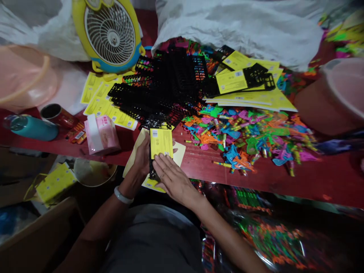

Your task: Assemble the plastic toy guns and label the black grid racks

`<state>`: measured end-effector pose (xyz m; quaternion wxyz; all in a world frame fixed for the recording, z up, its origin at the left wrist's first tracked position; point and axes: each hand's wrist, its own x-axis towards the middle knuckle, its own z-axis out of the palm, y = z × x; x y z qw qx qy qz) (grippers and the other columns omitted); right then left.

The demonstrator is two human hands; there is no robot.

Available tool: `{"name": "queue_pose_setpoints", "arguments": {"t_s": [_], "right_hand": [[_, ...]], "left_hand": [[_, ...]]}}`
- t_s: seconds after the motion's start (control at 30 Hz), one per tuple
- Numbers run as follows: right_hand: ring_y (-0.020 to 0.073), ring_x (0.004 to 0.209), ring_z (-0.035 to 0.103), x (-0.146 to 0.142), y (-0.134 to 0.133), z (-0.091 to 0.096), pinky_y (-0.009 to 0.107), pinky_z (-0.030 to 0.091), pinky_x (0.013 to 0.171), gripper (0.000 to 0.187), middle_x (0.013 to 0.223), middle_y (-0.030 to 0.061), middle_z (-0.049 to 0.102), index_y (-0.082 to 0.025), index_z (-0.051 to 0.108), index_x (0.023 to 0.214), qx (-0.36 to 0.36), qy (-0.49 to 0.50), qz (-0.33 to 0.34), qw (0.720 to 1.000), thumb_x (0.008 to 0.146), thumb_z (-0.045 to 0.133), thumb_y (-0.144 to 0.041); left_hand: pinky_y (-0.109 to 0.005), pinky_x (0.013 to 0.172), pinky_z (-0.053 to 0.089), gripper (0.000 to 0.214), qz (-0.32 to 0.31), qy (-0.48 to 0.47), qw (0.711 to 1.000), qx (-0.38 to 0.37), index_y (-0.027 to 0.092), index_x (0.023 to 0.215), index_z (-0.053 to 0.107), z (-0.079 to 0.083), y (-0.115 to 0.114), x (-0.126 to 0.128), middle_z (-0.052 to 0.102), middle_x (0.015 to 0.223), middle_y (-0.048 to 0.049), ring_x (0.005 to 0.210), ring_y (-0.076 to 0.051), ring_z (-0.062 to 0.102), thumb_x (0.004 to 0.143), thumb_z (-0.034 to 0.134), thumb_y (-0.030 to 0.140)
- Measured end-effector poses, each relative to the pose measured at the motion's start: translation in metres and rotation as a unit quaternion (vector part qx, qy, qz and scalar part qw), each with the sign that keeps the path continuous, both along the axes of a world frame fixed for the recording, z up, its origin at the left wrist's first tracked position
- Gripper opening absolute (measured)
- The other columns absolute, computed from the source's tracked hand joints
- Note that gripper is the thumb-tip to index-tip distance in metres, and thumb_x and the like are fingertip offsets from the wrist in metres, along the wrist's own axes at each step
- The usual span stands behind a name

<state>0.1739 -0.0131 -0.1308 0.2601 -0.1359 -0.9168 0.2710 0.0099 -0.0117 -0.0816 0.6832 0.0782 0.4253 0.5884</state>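
Note:
A black plastic tray with a yellow printed card (160,143) on it lies at the near edge of the red table (284,182). My left hand (143,155) grips its left side, fingers curled under the edge. Over its lower part my right hand (174,178) lies flat, fingers stretched out and pressing on the card. More yellow cards (178,155) lie under the tray. A pile of black trays (162,89) sits just beyond, and a heap of small colourful plastic pieces (244,134) spreads to the right.
A yellow fan (109,34) stands at the back left. Stacks of yellow cards (253,94) lie beside the trays. A pink tissue pack (101,134), a can (55,113) and a teal bottle (32,128) stand left. Pink basins (338,94) flank the table.

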Motion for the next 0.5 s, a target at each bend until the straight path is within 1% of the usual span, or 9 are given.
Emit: {"name": "queue_pose_setpoints", "arguments": {"t_s": [0.07, 0.13, 0.23, 0.3, 0.33, 0.37, 0.4, 0.43, 0.5], "right_hand": [[0.0236, 0.152, 0.038, 0.006, 0.0, -0.001, 0.053, 0.037, 0.129, 0.069, 0.161, 0.0001, 0.046, -0.039, 0.028, 0.163, -0.014, 0.024, -0.005, 1.0, 0.101, 0.048, -0.013], [0.0249, 0.146, 0.049, 0.014, 0.017, 0.006, 0.052, 0.043, 0.126, 0.068, 0.156, -0.0025, 0.052, -0.042, 0.038, 0.158, -0.012, 0.071, -0.008, 0.997, 0.099, 0.049, -0.011], [0.0249, 0.136, 0.061, 0.026, 0.07, 0.032, 0.052, 0.046, 0.123, 0.052, 0.146, -0.0004, 0.064, -0.037, 0.058, 0.146, 0.025, 0.138, -0.056, 0.989, 0.097, 0.057, -0.017], [0.0226, 0.143, 0.055, 0.036, 0.118, 0.055, 0.054, 0.036, 0.128, 0.04, 0.144, 0.0019, 0.066, -0.032, 0.064, 0.14, 0.063, 0.145, -0.176, 0.972, 0.102, 0.052, -0.024], [0.0227, 0.149, 0.046, 0.04, 0.141, 0.067, 0.054, 0.031, 0.129, 0.037, 0.146, 0.0045, 0.064, -0.028, 0.066, 0.137, 0.084, 0.14, -0.243, 0.956, 0.105, 0.047, -0.029], [0.0239, 0.154, 0.039, 0.043, 0.161, 0.077, 0.053, 0.03, 0.128, 0.038, 0.147, 0.0071, 0.063, -0.024, 0.07, 0.133, 0.108, 0.143, -0.285, 0.942, 0.106, 0.046, -0.036], [0.026, 0.157, 0.031, 0.045, 0.177, 0.084, 0.052, 0.031, 0.126, 0.04, 0.151, 0.0092, 0.059, -0.021, 0.071, 0.13, 0.12, 0.135, -0.309, 0.934, 0.104, 0.051, -0.044], [0.0284, 0.157, 0.03, 0.045, 0.188, 0.089, 0.054, 0.03, 0.125, 0.043, 0.153, 0.0102, 0.056, -0.02, 0.071, 0.13, 0.118, 0.134, -0.334, 0.926, 0.102, 0.055, -0.049], [0.0312, 0.15, 0.04, 0.037, 0.189, 0.085, 0.056, 0.033, 0.122, 0.043, 0.147, 0.01, 0.06, -0.023, 0.07, 0.127, 0.091, 0.14, -0.336, 0.927, 0.098, 0.061, -0.053]], "left_hand": [[-0.052, 0.099, 0.057, 0.07, 0.0, -0.006, 1.0, 0.015, 0.02, 0.142, 0.061, 0.003, 0.003, -0.001, 0.076, 0.12, -0.0148, 0.116, -0.034, 0.071, 0.1, 0.032, 0.068], [-0.051, 0.1, 0.056, 0.073, -0.003, 0.001, 0.999, 0.043, 0.02, 0.138, 0.064, 0.003, 0.007, -0.001, 0.076, 0.122, -0.0154, 0.119, -0.035, 0.069, 0.096, 0.037, 0.073], [-0.05, 0.103, 0.053, 0.077, 0.004, 0.076, 0.993, 0.086, 0.017, 0.126, 0.07, -0.004, 0.012, -0.005, 0.073, 0.125, -0.0177, 0.123, -0.036, 0.066, 0.089, 0.045, 0.08], [-0.047, 0.104, 0.052, 0.068, 0.027, 0.211, 0.973, 0.093, 0.016, 0.119, 0.072, -0.014, 0.012, -0.012, 0.072, 0.127, -0.0175, 0.123, -0.034, 0.065, 0.089, 0.053, 0.074], [-0.046, 0.105, 0.051, 0.06, 0.045, 0.297, 0.95, 0.087, 0.017, 0.118, 0.071, -0.019, 0.011, -0.016, 0.07, 0.128, -0.0166, 0.123, -0.033, 0.064, 0.09, 0.057, 0.068], [-0.045, 0.107, 0.05, 0.052, 0.068, 0.388, 0.916, 0.077, 0.018, 0.119, 0.071, -0.024, 0.008, -0.022, 0.068, 0.131, -0.0158, 0.124, -0.032, 0.063, 0.091, 0.06, 0.061], [-0.045, 0.109, 0.048, 0.047, 0.093, 0.476, 0.872, 0.061, 0.019, 0.122, 0.069, -0.03, 0.006, -0.027, 0.065, 0.135, -0.0157, 0.128, -0.031, 0.06, 0.092, 0.062, 0.054], [-0.046, 0.113, 0.045, 0.046, 0.117, 0.553, 0.824, 0.041, 0.019, 0.127, 0.067, -0.034, 0.004, -0.033, 0.061, 0.14, -0.0167, 0.133, -0.031, 0.056, 0.092, 0.064, 0.048], [-0.052, 0.119, 0.038, 0.054, 0.14, 0.658, 0.74, -0.015, 0.018, 0.139, 0.059, -0.042, -0.001, -0.043, 0.052, 0.149, -0.021, 0.142, -0.035, 0.046, 0.09, 0.067, 0.04]]}}
